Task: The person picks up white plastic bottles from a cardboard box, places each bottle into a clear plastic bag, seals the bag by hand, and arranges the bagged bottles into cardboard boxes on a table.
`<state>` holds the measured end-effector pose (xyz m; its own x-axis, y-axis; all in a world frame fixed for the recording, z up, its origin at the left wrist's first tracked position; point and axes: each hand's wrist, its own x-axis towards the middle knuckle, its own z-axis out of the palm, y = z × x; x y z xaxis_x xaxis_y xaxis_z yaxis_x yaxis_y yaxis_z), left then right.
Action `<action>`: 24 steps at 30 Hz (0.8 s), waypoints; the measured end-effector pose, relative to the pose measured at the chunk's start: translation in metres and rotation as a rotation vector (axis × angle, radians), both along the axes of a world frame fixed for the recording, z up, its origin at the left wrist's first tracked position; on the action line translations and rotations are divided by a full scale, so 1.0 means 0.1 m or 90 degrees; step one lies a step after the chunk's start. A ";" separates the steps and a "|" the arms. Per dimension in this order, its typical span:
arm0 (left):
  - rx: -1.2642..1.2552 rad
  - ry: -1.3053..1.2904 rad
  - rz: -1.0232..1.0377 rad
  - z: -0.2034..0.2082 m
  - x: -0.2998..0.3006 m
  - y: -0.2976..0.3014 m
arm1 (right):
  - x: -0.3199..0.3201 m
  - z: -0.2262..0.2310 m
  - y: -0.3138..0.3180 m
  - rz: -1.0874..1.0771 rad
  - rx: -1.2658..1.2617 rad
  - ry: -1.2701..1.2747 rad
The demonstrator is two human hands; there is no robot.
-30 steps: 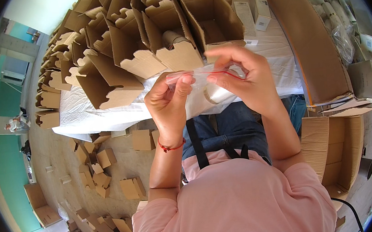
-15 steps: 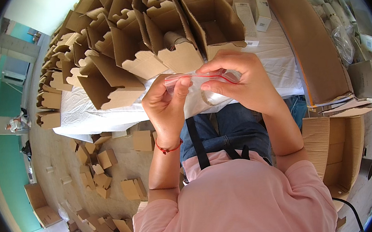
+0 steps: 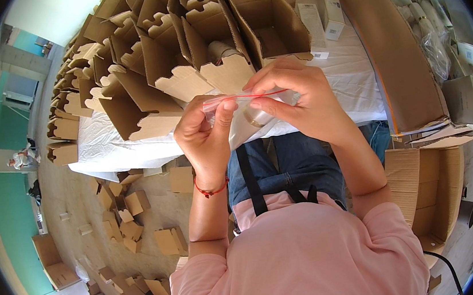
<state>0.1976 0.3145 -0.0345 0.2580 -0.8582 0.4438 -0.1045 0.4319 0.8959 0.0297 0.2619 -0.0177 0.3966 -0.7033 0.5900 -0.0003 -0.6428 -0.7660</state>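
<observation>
A clear zip-lock bag [image 3: 240, 125] with a red seal line along its top hangs between my two hands, over the table's near edge. My left hand [image 3: 204, 129] pinches the bag's left end between thumb and fingers. On the seal further right, my right hand [image 3: 295, 98] closes thumb against fingers. Something pale and ring-like shows through the plastic below my right thumb; its kind is unclear. Just beyond my hands stand open brown cardboard boxes [image 3: 227, 70] with notched flaps, one with a rolled brown piece [image 3: 220, 51] inside.
White sheeting [image 3: 127, 150] covers the table. Slim white boxes [image 3: 312, 30] lie behind a long cardboard wall [image 3: 387, 45], with plastic-wrapped items [image 3: 433, 49] beyond it. A large open carton [image 3: 426, 196] stands on the floor at right. Small cardboard boxes [image 3: 128, 216] litter the floor at left.
My right hand has shifted left along the bag's seal, and the top edge now looks straighter and less gaping. My left hand has moved slightly left.
</observation>
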 end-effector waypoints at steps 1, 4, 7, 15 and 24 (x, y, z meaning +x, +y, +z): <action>0.003 0.004 0.000 0.00 -0.01 0.00 | 0.00 0.00 -0.01 0.003 0.000 0.003; 0.003 -0.005 0.006 0.01 0.00 -0.01 | 0.00 0.02 0.00 0.020 0.065 -0.036; 0.002 -0.013 0.007 0.01 -0.01 0.00 | -0.01 0.02 0.00 0.032 0.094 -0.043; -0.004 0.016 -0.009 0.02 -0.01 -0.01 | 0.00 0.07 0.05 0.026 0.216 -0.071; -0.052 0.087 -0.023 0.02 0.11 -0.09 | -0.02 0.06 0.01 0.013 0.222 -0.083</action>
